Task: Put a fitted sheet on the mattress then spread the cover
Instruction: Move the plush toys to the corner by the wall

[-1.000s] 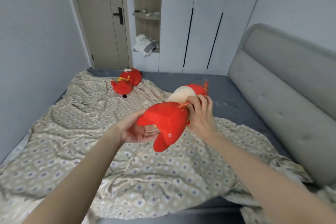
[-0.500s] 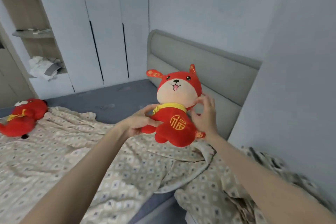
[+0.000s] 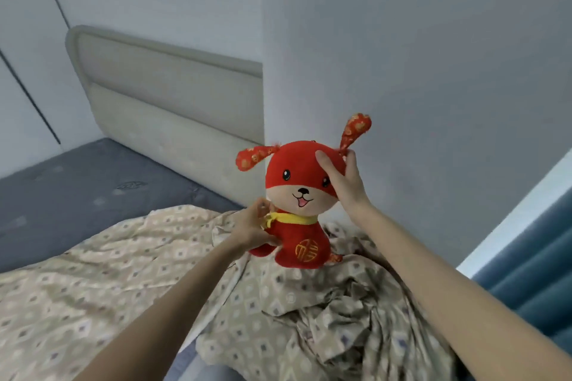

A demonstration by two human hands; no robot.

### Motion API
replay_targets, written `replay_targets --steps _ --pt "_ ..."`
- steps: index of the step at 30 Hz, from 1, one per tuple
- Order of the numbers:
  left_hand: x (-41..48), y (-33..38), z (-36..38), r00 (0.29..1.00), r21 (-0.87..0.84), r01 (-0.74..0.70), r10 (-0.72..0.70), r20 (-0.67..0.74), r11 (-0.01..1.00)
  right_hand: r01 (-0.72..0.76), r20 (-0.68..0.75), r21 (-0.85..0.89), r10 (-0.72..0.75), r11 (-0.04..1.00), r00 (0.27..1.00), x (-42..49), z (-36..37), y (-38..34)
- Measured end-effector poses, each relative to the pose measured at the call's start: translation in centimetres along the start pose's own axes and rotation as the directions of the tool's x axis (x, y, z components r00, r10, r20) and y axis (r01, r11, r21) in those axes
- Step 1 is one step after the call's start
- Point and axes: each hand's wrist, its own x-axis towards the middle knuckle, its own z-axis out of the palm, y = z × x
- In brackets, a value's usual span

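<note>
Holding: a red plush dog (image 3: 297,244) with a cream muzzle, a yellow scarf and a gold emblem on its belly. It is upright, faces me and sits between both my hands.
My left hand (image 3: 252,227): grasping the toy's side just below the scarf, fingers curled round the red body and thumb on its lower front.
My right hand (image 3: 343,182): clamped on the head, thumb pressed on the forehead, fingers wrapped behind at the root of the raised ear.
Ears: one gold-patterned ear sticks out sideways toward the headboard, the other stands up above my right hand.
Toy's base: touching the bunched cloth just in front of the wall; I cannot tell whether its weight rests there.
Cover: a beige cloth (image 3: 108,281) printed with small diamonds, rumpled across the near part of the bed under my forearms and heaped in deep folds at the near right.
Mattress: the blue-grey quilted mattress (image 3: 77,182) shows uncovered from the cloth's far edge up to the headboard.
Fitted sheet: I cannot tell whether that blue-grey surface is a sheet or the mattress itself.
Headboard: a padded grey-beige headboard (image 3: 173,96) with a rounded corner, upright, its right end hidden behind a jutting wall.
Wall: a pale grey wall (image 3: 418,56) directly behind the toy.
Curtain: a blue pleated curtain (image 3: 538,263) at the far right edge.
Wardrobe: white wardrobe doors (image 3: 28,56) with dark vertical seams, far left.
</note>
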Motion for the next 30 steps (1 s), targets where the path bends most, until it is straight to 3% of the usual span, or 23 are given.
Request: replay_targets --steps 4,9,12,17,21,26,30 --pt "3.9 1.0 5.6 0.982 0.149 -0.182 0.171 0.086 0.972 0.006 -0.081 0.005 -0.005 1.0 0.997 0.8 -3.3 2.1" --pt "7.4 -1.6 10.0 0.972 0.32 -0.228 0.199 0.123 0.919 -0.076 -0.081 -0.155 0.065 0.985 0.995 1.1 -5.9 6.3" --pt "9.0 -3.9 11.3 0.978 0.357 -0.178 0.125 0.167 0.917 -0.126 -0.044 -0.412 0.118 0.903 0.992 1.2 -5.9 9.9" --pt "11.5 -6.2 11.0 0.954 0.338 -0.055 -0.051 0.297 0.939 -0.125 -0.099 -0.571 0.083 0.811 0.992 3.0 -3.7 12.0" --pt "12.3 -8.1 11.0 0.92 0.417 -0.032 -0.137 0.368 0.908 -0.192 -0.127 -0.613 0.144 0.766 0.981 3.7 -3.8 14.4" --pt "13.0 -9.0 12.7 0.938 0.463 -0.049 -0.118 0.326 0.885 -0.316 -0.217 -0.631 0.229 0.709 0.949 3.2 -4.4 16.9" --pt "13.5 -8.8 12.2 0.923 0.431 -0.026 -0.144 0.356 0.902 -0.319 -0.225 -0.627 0.227 0.711 0.947 3.6 -4.3 16.3"
